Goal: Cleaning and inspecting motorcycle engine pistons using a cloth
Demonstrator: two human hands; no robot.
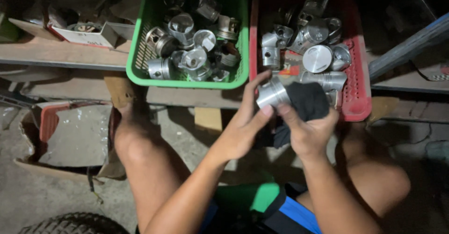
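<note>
My left hand (243, 124) grips a shiny metal piston (271, 93), fingers wrapped around its side. A black cloth (306, 102) is bunched in my right hand (308, 131) and pressed against the piston. Both hands are just in front of the red basket (358, 98), which holds several metal pistons (317, 58). To its left stands a green basket (140, 70) with several more pistons (187, 47). My bare knees flank the hands.
The baskets rest on a low wooden plank (56, 54). A small cardboard box (89, 35) lies at the back left. A red tray with a grey slab (70, 131) sits on the floor at left. A tyre (75, 224) shows at the bottom left.
</note>
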